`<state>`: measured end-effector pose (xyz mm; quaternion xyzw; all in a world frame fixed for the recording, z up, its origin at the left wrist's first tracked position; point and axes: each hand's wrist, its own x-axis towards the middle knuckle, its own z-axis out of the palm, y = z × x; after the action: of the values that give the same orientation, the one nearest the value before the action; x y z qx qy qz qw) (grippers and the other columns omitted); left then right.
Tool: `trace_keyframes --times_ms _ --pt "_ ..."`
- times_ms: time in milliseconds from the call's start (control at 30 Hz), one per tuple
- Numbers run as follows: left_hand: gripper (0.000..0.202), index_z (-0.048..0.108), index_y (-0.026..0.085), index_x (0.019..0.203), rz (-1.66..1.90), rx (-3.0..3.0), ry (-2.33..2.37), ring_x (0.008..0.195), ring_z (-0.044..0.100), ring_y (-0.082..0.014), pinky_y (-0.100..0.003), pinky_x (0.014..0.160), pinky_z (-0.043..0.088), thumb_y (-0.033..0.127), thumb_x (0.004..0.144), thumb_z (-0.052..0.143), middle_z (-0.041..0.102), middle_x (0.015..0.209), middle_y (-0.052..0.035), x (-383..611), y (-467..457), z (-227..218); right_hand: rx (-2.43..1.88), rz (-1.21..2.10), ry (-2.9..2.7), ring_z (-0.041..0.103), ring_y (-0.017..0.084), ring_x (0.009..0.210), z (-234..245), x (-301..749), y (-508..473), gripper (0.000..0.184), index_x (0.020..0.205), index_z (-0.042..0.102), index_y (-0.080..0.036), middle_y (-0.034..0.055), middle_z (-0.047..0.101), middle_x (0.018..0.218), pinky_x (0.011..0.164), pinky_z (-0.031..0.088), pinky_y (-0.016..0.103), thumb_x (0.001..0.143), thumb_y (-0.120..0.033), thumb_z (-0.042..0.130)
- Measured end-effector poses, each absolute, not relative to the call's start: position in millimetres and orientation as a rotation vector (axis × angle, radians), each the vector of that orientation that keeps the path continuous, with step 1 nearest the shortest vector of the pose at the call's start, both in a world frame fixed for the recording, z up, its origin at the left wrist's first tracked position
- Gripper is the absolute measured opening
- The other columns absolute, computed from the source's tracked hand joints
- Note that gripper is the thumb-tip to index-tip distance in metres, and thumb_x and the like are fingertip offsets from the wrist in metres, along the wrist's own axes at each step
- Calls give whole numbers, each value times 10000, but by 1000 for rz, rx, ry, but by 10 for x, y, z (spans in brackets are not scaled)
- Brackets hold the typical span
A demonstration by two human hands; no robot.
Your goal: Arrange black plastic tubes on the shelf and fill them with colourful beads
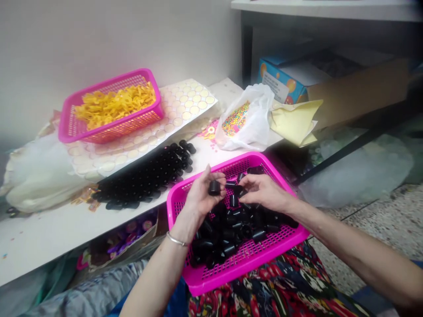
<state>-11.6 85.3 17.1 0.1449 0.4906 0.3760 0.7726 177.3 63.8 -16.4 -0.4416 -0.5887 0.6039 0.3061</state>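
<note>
My left hand (205,193) is over a pink plastic basket (211,286), its fingers curled round a short black plastic cylinder (214,188). Another black cylinder (230,184) sticks out by its fingertips. Lower in the basket is a heap of similar black cylinders (238,220), lying at all angles. My right hand (261,191) reaches in from the right, with thumb and fingers closed around a dark piece (243,193) largely hidden by them. The basket rests on my lap, against the table edge.
Black cylinders (142,176) stand in close rows on the white table (42,237). Behind them, a pink basket of yellow plastic pieces (115,103) sits on a sheet of round stickers (194,103). A bag of colourful beads (243,119) and a cardboard box (357,92) are further right.
</note>
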Motion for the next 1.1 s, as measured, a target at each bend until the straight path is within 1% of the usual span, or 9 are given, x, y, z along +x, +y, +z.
trace_keyframes --times_ms 167,267,333,467,633,733,833,900,1100 --pt "61 589 123 764 730 664 1130 521 491 -89 -208 505 405 150 709 593 570 659 -23 -89 846 -53 -954 1884 -915 614 108 736 -140 1785 480 380 1006 611 -189 -11 637 849 691 506 262 646 -182 733" --pt "67 605 143 744 614 1351 1392 599 523 -130 -258 581 433 122 691 568 572 693 -26 -75 870 -189 -933 1918 -643 656 133 727 -159 1873 463 316 994 608 -196 -3 644 840 716 543 305 695 -191 709" --pt "123 617 150 760 383 1874 1519 718 564 -180 -302 672 454 100 702 521 590 778 -55 -52 876 -281 -953 1865 -547 673 157 753 -182 1949 451 273 972 609 -197 6 652 840 761 551 340 714 -190 697" --pt "304 586 159 978 -123 2392 1492 809 597 -209 -323 691 472 62 724 450 569 1021 -110 24 903 -460 -988 1798 -540 681 194 841 -241 2057 392 193 949 614 -196 38 670 895 874 521 415 760 -204 657" --pt "343 574 155 1041 -174 2416 1462 834 616 -214 -316 705 481 49 749 430 575 1017 -113 85 965 -552 -949 1832 -518 672 210 898 -302 2088 331 133 901 605 -184 49 667 919 933 484 431 771 -190 637" --pt "294 602 156 1005 84 2218 1409 853 610 -213 -317 742 480 87 732 517 611 981 -87 94 946 -456 -927 1839 -492 667 199 867 -306 2085 321 179 929 593 -187 37 656 869 884 503 421 760 -204 649" --pt "320 622 157 995 412 1659 1216 722 600 -163 -279 683 476 159 678 659 650 849 -27 104 861 -276 -914 1772 -528 642 177 851 -292 2056 307 263 968 595 -198 29 643 894 826 520 383 723 -224 687" --pt "372 635 153 993 490 1387 1108 619 564 -125 -251 614 454 182 632 718 648 771 2 115 790 -152 -944 1674 -604 622 170 861 -286 2019 290 317 994 600 -205 34 640 945 810 517 360 700 -245 710" --pt "343 694 146 931 498 1284 1094 573 519 -105 -234 580 416 135 590 726 645 705 15 168 676 45 -1068 1340 -932 609 171 877 -308 1933 233 337 1029 605 -221 33 664 934 803 496 325 712 -266 708"
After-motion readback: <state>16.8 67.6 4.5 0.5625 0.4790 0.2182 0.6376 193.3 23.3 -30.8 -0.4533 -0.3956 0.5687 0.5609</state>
